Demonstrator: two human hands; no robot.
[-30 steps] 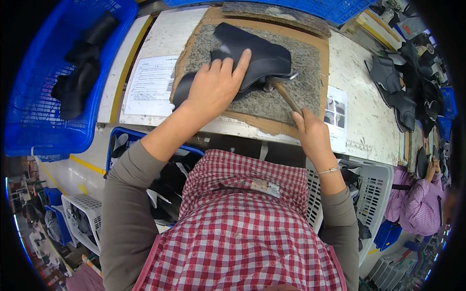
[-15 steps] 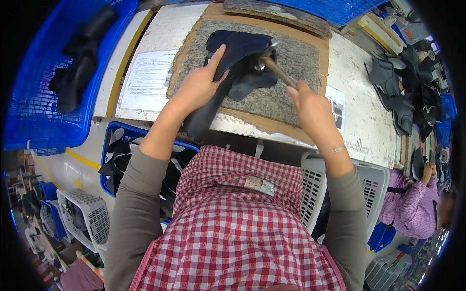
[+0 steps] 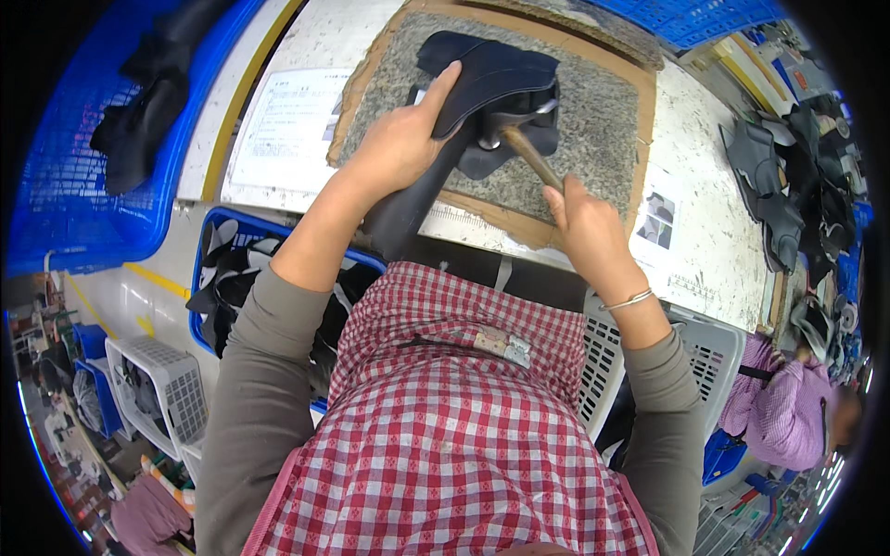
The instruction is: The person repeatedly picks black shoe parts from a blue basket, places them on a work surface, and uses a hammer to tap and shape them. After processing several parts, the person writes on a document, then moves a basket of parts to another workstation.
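A black leather boot upper [image 3: 505, 69] lies over a grey stone slab [image 3: 603, 130], its long shaft hanging past the table's near edge. My left hand [image 3: 403, 144] grips the upper from the left, forefinger stretched along its surface and thumb hidden beneath the leather. In my right hand [image 3: 589, 222] is a hammer [image 3: 528, 153], held by its wooden handle. The hammer's metal head rests at or just above the folded inner side of the upper; whether it touches cannot be made out.
Cardboard [image 3: 644, 102] surrounds the slab on the white table [image 3: 686, 157]. Printed sheets [image 3: 278, 139] lie left and right. A blue basket [image 3: 56, 185] with black pieces stands left, and more black uppers [image 3: 774, 185] are piled right. A person in pink [image 3: 788, 412] works at far right.
The view has shifted slightly, so the table sits further right. The hammer head has come down closer to the upper's inside. My left hand keeps its hold on the leather.
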